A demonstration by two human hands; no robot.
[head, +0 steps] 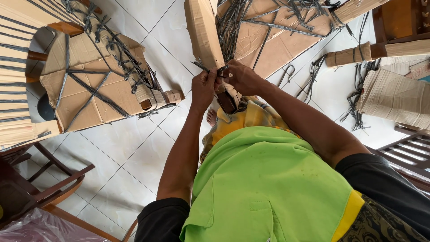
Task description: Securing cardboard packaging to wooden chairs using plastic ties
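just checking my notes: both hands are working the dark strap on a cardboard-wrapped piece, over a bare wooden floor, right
Not quite. The head view shows a white tiled floor, not bare wood. The rest holds: the left hand and right hand are together at the dark strap on the cardboard-wrapped piece.

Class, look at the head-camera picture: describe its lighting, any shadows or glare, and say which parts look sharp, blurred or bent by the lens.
Head view: soft, even daylight, with faint sheen but no harsh glare on the white floor tiles; only weak shadows under the wrapped cardboard bundle; the left hand and right hand look sharp at the dark strap; the green shirt looms large, and tile lines splay outward, suggesting wide-angle distortion.
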